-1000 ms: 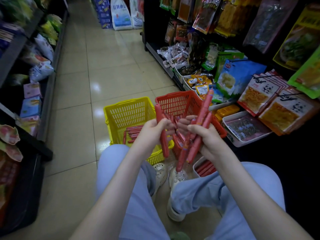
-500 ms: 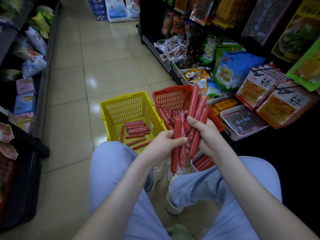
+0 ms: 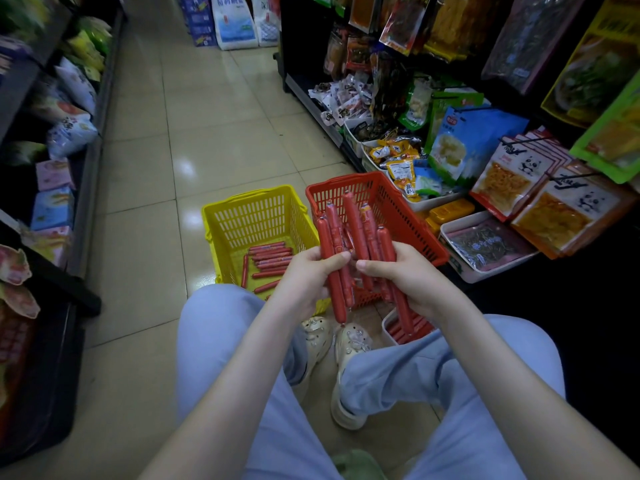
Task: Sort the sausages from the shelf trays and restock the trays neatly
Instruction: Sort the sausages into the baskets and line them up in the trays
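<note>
Both hands are gripping red sausages (image 3: 356, 230) upright above the person's knees. The left hand (image 3: 308, 275) is curling round a few, and the right hand (image 3: 405, 275) is clutching a fuller bunch, with the two bunches touching. Loose sausages (image 3: 270, 259) are lying in the yellow basket (image 3: 242, 202) on the floor, and the red basket (image 3: 408, 209) is standing just beside it.

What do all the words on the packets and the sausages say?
No text can be read for sure.
white sack: blue Chinese characters, too blurred to read.
panda packets: print too small.
blue packet: red label too small.
sausages: print on the skins too small.
</note>
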Demonstrator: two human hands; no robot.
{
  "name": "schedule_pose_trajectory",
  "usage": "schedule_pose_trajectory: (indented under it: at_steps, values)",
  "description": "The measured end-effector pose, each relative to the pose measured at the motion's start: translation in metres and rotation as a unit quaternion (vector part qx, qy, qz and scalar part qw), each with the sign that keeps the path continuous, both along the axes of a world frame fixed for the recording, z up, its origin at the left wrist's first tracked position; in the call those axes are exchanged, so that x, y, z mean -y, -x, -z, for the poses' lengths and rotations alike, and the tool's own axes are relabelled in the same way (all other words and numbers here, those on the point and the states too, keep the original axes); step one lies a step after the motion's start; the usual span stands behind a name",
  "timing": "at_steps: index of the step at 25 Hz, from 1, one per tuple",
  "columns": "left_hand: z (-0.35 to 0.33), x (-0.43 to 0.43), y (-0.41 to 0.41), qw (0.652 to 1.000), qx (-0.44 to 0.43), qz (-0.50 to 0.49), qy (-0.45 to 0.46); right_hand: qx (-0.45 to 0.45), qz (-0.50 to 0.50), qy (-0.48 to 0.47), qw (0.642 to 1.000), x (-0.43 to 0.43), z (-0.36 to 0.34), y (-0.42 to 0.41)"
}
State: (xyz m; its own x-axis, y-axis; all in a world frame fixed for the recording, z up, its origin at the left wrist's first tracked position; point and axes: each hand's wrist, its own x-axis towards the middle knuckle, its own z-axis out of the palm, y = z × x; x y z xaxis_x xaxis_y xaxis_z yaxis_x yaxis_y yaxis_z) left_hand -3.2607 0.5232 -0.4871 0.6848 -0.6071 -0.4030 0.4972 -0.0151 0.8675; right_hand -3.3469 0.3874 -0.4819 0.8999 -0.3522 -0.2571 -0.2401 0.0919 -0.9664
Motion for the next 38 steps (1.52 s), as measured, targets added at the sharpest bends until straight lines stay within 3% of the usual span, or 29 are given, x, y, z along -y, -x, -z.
schedule_pose_trajectory:
  at_steps: [3,16,19,23,27,30,34,38]
  values:
    - [0.002,0.000,-0.002,1.000,-0.015,-0.013,0.020,-0.020,-0.041,0.042,0.998,-0.003,0.002,-0.001]
    - [0.013,0.007,0.000,0.994,0.008,-0.050,0.098,-0.038,-0.106,0.021,0.993,-0.005,-0.007,-0.007]
    - [0.011,0.022,-0.006,0.992,-0.013,-0.048,0.114,-0.030,-0.049,0.049,0.997,0.001,-0.012,-0.005]
    - [0.015,0.056,-0.016,0.994,-0.045,-0.012,0.097,-0.010,0.118,0.030,0.992,0.035,-0.024,0.002]
    - [0.025,0.116,-0.014,0.992,-0.065,0.088,0.060,-0.032,0.162,0.062,0.984,0.088,-0.031,0.018]
    - [0.043,0.175,-0.005,0.980,-0.062,0.182,0.044,-0.081,0.216,0.014,0.973,0.136,-0.012,0.032]
    - [0.093,0.245,0.013,0.967,-0.091,0.239,-0.011,-0.122,0.326,-0.111,0.931,0.201,0.061,0.069]
    - [0.188,0.291,0.020,0.951,-0.147,0.252,-0.097,-0.218,0.403,-0.181,0.870,0.234,0.191,0.108]
